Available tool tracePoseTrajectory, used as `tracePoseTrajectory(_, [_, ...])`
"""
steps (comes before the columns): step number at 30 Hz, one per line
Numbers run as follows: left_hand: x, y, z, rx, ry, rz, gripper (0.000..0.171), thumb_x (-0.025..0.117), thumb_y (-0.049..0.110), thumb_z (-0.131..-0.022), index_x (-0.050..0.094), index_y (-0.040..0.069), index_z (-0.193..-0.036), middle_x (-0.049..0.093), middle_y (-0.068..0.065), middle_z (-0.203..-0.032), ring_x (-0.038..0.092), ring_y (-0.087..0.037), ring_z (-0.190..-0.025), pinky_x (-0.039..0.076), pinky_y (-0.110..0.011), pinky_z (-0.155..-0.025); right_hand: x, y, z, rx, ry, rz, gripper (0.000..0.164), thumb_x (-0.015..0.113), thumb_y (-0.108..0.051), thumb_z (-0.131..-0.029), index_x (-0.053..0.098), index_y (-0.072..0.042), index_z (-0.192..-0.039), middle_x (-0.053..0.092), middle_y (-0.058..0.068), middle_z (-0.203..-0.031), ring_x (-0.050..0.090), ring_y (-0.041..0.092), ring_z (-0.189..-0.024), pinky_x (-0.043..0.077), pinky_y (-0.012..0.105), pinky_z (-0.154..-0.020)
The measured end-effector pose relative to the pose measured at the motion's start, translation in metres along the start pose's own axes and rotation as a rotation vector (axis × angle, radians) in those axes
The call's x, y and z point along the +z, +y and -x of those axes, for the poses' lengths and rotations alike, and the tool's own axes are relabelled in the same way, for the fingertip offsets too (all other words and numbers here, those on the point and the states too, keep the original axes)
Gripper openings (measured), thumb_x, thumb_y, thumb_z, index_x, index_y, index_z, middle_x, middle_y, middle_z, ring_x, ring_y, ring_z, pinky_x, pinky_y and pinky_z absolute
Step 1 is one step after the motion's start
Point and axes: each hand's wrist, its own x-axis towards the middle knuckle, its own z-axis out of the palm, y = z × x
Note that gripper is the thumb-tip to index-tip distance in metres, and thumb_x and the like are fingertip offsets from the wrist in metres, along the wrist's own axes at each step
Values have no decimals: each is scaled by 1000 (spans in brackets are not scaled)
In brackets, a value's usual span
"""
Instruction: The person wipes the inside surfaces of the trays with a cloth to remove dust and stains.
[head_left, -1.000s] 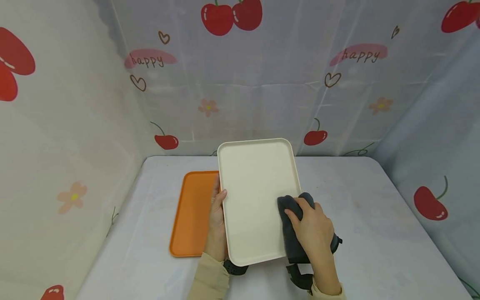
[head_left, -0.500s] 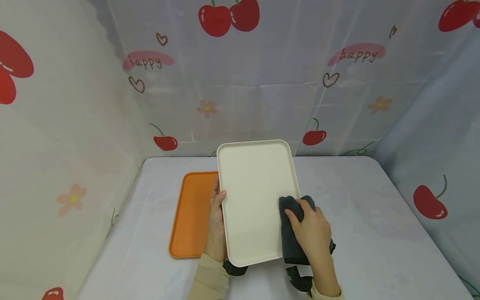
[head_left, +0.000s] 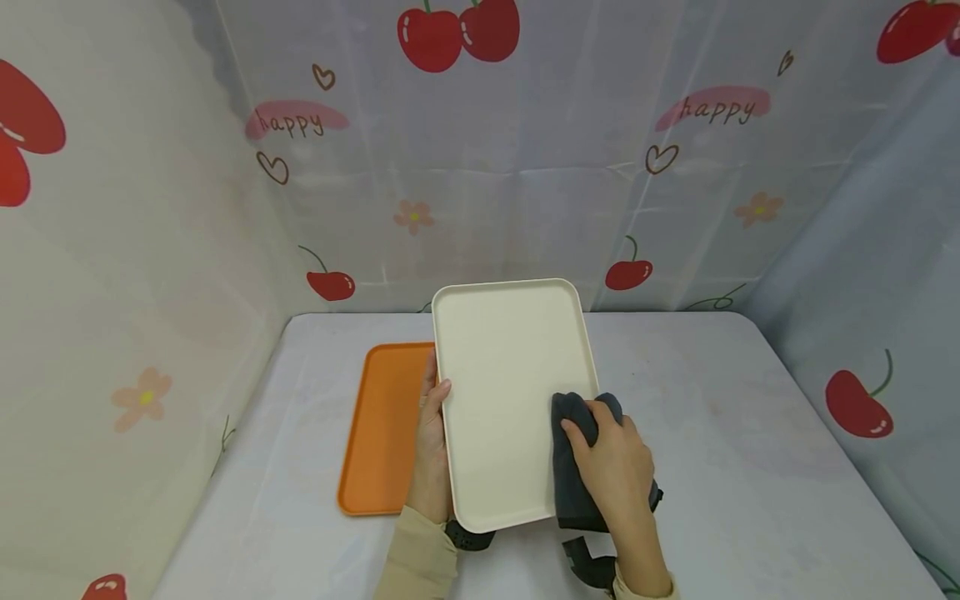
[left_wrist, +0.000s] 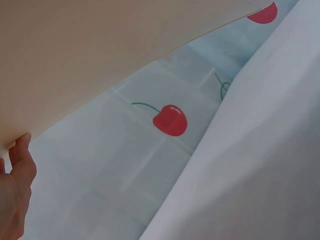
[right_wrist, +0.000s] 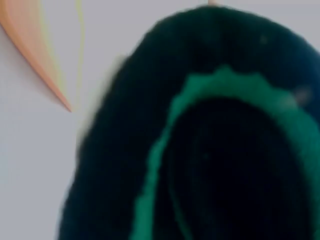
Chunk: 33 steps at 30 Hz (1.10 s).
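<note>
A cream rectangular tray (head_left: 510,383) is held up and tilted over the table, its inner face toward me. At its left edge my left hand (head_left: 431,450) grips it, thumb on the rim and fingers behind; the left wrist view shows the tray's underside (left_wrist: 85,55) with fingertips at its edge. My right hand (head_left: 615,467) holds a folded dark grey cloth (head_left: 573,492) against the tray's lower right side. That cloth (right_wrist: 115,165) fills most of the right wrist view, blurred, and hides the right fingers there.
An orange tray (head_left: 378,442) lies on the white-covered table (head_left: 735,467) left of the cream one, partly hidden behind it and the left hand. A cherry-printed curtain (head_left: 517,208) closes off the back and both sides.
My right hand and the cloth have shifted a little to the left along the cream tray's right side. The left hand and the tray have hardly moved.
</note>
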Motion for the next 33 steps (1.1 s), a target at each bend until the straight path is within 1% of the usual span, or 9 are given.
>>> tracePoseTrajectory(4, [-1,0,0,2,5,-9,59,20,-7,-101,62,20,-131,65,0,-127,65,-16,-112,53,-27,-95,2,-6,4,-36,-4,18,43,75,-34,-85,67,-8,-119,65,24,-89,61,36,-63,48,44,-47])
tracePoseTrajectory(8, [-2,-1,0,0,17,-21,58,21,-7,-101,62,21,-131,65,0,-127,65,-15,-112,53,-26,-95,5,-15,10,-95,8,35,41,76,-35,-84,68,-11,-117,64,22,-86,58,32,-56,46,41,-44])
tracePoseTrajectory(11, [-2,-1,0,2,33,-39,58,22,-8,-101,63,21,-131,65,2,-128,65,-14,-112,52,-26,-96,8,-23,14,-155,31,48,40,77,-35,-82,69,-12,-115,63,19,-83,55,29,-53,43,38,-43])
tracePoseTrajectory(14, [-2,-1,0,3,35,-47,60,20,-8,-101,63,22,-130,64,3,-128,64,-14,-113,52,-25,-97,11,-33,19,-226,61,64,41,79,-36,-80,69,-13,-112,61,15,-78,50,24,-49,39,33,-41])
tracePoseTrajectory(17, [-2,-1,0,0,9,-39,64,14,-8,-101,62,22,-132,63,3,-130,63,-14,-115,51,-26,-99,15,-43,23,-292,78,78,42,80,-38,-78,70,-14,-111,59,13,-75,47,21,-47,36,30,-42])
tracePoseTrajectory(21, [-3,-2,1,-4,-31,-20,65,12,-7,-101,60,22,-134,61,2,-132,61,-14,-119,49,-27,-102,19,-57,30,-354,75,99,44,82,-41,-75,71,-17,-111,59,10,-74,47,19,-47,33,28,-43])
tracePoseTrajectory(25, [-3,-3,1,-14,-31,-25,63,13,-5,-102,59,23,-134,62,2,-131,61,-14,-118,49,-26,-101,22,-69,36,-421,69,128,44,83,-42,-73,71,-19,-108,59,7,-72,48,18,-48,31,25,-44])
tracePoseTrajectory(28, [-3,-3,1,-19,-35,-59,61,15,-4,-102,59,25,-135,63,3,-129,61,-12,-117,49,-25,-100,25,-77,41,-472,63,143,43,83,-43,-72,72,-20,-106,57,6,-70,49,17,-49,28,23,-45])
tracePoseTrajectory(33, [-3,-2,0,-12,-74,-71,61,13,-2,-103,56,25,-137,61,4,-130,60,-11,-118,48,-23,-101,26,-82,45,-502,71,140,42,85,-41,-70,72,-22,-104,57,5,-70,51,17,-50,28,23,-46])
